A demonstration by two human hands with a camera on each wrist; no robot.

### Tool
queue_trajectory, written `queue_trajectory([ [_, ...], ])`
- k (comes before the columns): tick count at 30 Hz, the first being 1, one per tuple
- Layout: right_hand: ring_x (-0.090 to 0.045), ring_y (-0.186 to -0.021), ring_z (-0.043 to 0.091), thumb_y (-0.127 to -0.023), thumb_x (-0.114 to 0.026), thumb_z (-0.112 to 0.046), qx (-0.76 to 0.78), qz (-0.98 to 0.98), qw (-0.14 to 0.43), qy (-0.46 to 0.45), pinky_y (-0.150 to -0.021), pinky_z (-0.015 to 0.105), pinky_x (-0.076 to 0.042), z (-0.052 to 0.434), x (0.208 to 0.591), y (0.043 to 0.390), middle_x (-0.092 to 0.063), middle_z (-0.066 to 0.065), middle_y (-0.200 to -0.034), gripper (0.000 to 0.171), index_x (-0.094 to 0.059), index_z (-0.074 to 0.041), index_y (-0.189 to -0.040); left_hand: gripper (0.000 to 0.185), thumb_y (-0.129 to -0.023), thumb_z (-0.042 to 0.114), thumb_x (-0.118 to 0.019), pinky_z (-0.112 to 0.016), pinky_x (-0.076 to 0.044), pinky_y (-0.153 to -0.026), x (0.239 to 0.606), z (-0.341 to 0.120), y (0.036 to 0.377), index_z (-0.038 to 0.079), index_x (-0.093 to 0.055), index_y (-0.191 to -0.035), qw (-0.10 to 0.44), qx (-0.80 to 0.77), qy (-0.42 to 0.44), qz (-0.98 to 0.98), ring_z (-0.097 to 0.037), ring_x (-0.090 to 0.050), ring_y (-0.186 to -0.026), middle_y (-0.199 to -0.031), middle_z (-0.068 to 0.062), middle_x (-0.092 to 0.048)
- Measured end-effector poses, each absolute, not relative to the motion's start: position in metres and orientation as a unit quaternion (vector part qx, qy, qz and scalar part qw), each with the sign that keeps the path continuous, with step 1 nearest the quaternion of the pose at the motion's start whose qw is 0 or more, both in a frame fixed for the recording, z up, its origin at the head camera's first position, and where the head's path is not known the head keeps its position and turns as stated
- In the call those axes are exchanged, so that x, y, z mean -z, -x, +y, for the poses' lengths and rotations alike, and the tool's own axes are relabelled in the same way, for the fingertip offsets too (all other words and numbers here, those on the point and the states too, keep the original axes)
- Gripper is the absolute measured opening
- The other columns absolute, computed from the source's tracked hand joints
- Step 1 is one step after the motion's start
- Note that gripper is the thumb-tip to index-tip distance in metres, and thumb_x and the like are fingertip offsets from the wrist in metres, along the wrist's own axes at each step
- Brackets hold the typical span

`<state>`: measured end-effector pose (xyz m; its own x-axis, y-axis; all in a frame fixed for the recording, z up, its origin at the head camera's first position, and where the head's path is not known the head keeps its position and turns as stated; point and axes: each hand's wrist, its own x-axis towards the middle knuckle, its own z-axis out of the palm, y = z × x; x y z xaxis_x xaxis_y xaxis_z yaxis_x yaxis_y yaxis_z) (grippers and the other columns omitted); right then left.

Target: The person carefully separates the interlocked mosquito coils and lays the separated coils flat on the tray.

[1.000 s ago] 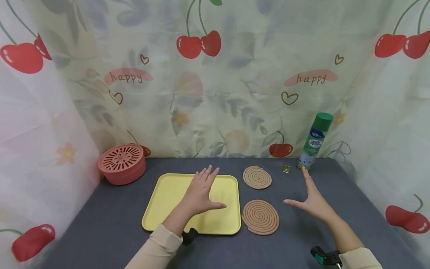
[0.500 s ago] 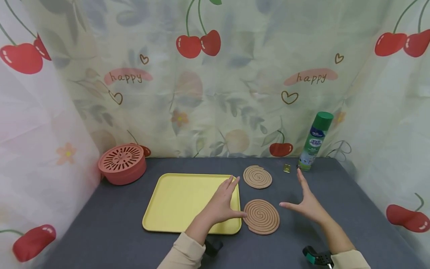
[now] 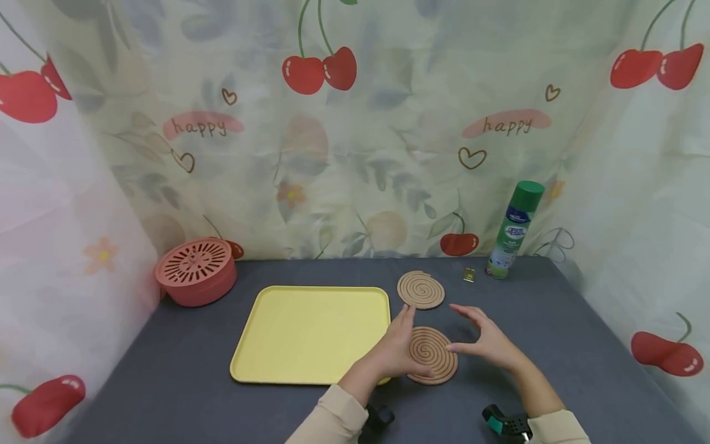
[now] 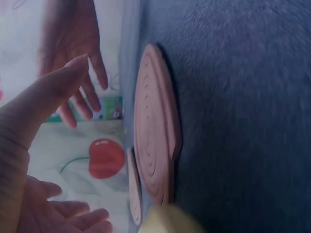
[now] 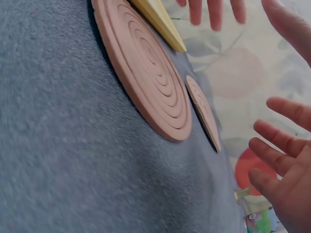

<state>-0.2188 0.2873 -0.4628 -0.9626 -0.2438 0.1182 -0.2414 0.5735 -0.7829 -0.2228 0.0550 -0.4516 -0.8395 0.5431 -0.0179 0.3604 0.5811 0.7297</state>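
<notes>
Your left hand point(image 3: 396, 351) sits at the left edge of the nearer tan spiral-grooved disc point(image 3: 434, 353), fingers straight and together, thumb reaching under the disc's near rim; it seems to touch the edge, but the head view is too small to be sure, and nothing is gripped. Your right hand point(image 3: 485, 342) hovers at the disc's right side, fingers spread and relaxed, holding nothing. In the right wrist view the disc point(image 5: 146, 68) lies flat on the dark grey cloth table point(image 5: 58, 160), with your fingers point(image 5: 274, 158) above and apart from it. In the left wrist view the disc point(image 4: 155, 126) lies flat too.

A second, smaller tan spiral disc point(image 3: 421, 289) lies just behind it, apart. The flat yellow plastic tray point(image 3: 310, 333) lies just left of both discs, with nothing in it. The round red plastic container with slotted lid point(image 3: 194, 279) stands at the far left corner, lid on; contents not visible. A green-capped spray can point(image 3: 513, 230) stands upright at the far right, and a small gold object point(image 3: 469, 275) lies beside it.
</notes>
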Motion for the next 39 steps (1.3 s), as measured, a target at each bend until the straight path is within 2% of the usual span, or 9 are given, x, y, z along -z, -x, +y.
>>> queue_trajectory([
  [5,-0.026,-0.132,0.048,-0.075,-0.078,-0.023,0.434,0.888,0.029,0.152,-0.103,0.067,-0.023,0.282,0.466,0.221,-0.035,0.023,-0.139,0.081,-0.036,-0.001,-0.140,0.126,-0.061,0.037,-0.087,-0.047,-0.028,-0.112,0.455,0.068,0.220,0.011,-0.003,-0.151,0.144,-0.329,-0.253,0.898,-0.033,-0.007,-0.144,-0.157,-0.017,0.003],
  [12,-0.023,-0.134,0.050,-0.073,-0.079,-0.026,0.405,0.892,0.088,0.182,-0.099,0.069,-0.026,0.281,0.469,0.223,-0.028,0.027,-0.146,0.082,-0.037,-0.004,-0.141,0.119,-0.057,0.037,-0.089,-0.042,-0.030,-0.112,0.452,0.083,0.214,0.006,-0.019,-0.148,0.143,-0.226,-0.234,0.935,-0.037,-0.015,-0.142,-0.154,-0.022,-0.013],
  [17,-0.020,-0.135,0.051,-0.073,-0.079,-0.026,0.416,0.881,0.107,0.198,-0.101,0.068,-0.024,0.283,0.475,0.223,-0.025,0.029,-0.147,0.086,-0.034,-0.002,-0.142,0.116,-0.056,0.035,-0.090,-0.041,-0.029,-0.112,0.453,0.087,0.213,0.006,-0.024,-0.147,0.139,-0.204,-0.218,0.944,-0.037,-0.019,-0.141,-0.152,-0.024,-0.020],
  [25,-0.020,-0.136,0.049,-0.073,-0.079,-0.025,0.423,0.872,0.128,0.211,-0.104,0.066,-0.021,0.285,0.483,0.226,-0.026,0.028,-0.148,0.090,-0.029,0.002,-0.143,0.114,-0.057,0.036,-0.089,-0.039,-0.034,-0.110,0.457,0.088,0.215,0.005,-0.025,-0.146,0.144,-0.201,-0.208,0.946,-0.036,-0.025,-0.140,-0.150,-0.023,-0.026],
  [32,-0.018,-0.136,0.049,-0.071,-0.080,-0.026,0.412,0.880,0.133,0.196,-0.106,0.064,-0.019,0.286,0.483,0.224,-0.025,0.028,-0.148,0.097,-0.025,0.004,-0.145,0.113,-0.056,0.041,-0.089,-0.034,-0.036,-0.109,0.459,0.086,0.217,0.006,-0.027,-0.145,0.117,-0.175,-0.227,0.951,-0.031,-0.033,-0.135,-0.145,-0.018,-0.035],
  [39,-0.016,-0.137,0.050,-0.075,-0.078,-0.026,0.413,0.880,0.130,0.197,-0.107,0.064,-0.017,0.286,0.484,0.224,-0.026,0.030,-0.147,0.091,-0.028,0.006,-0.143,0.117,-0.056,0.042,-0.088,-0.030,-0.036,-0.108,0.458,0.087,0.214,0.001,-0.025,-0.145,0.096,-0.170,-0.247,0.949,-0.029,-0.036,-0.133,-0.143,-0.018,-0.036],
])
